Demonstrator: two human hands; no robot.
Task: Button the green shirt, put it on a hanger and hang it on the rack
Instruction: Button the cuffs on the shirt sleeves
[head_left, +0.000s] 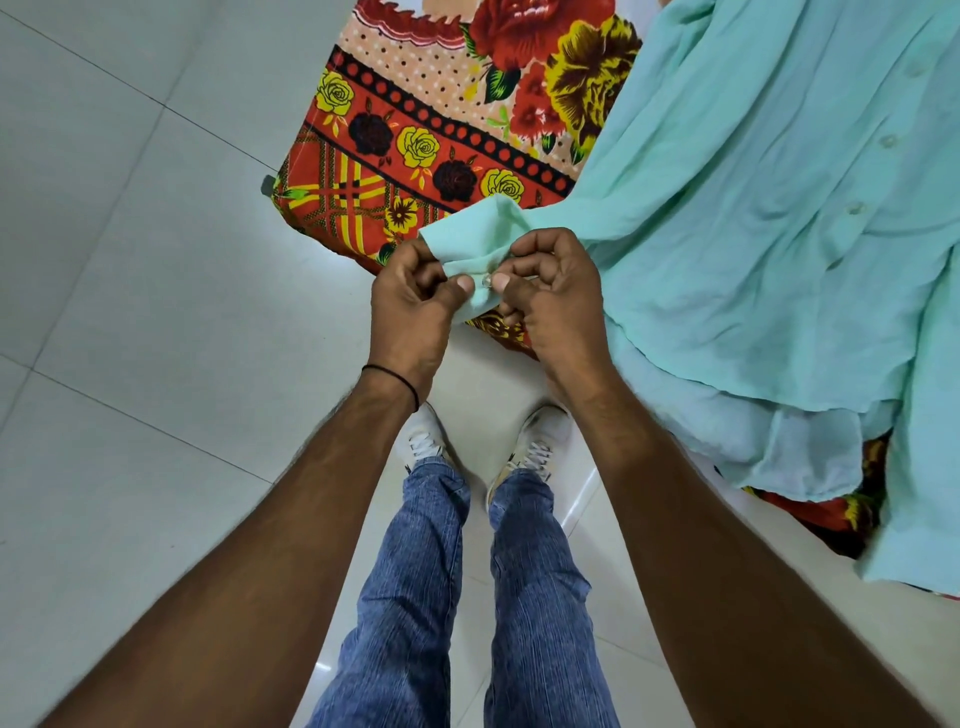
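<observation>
Task was in the buttoning stage, judging by the pale green sleeve cuff (478, 244) held up at its small clear button (487, 281); hanger and rack steps not begun, neither in view. On the left hand (415, 306) and right hand (553, 296) fingers were curled, thumb tips pinching the cuff either side of the button; beyond, the light green thin-fabric shirt (753, 208) lay spread on the red-and-yellow floral cloth (415, 135); front buttons looked fastened, could not confirm.
</observation>
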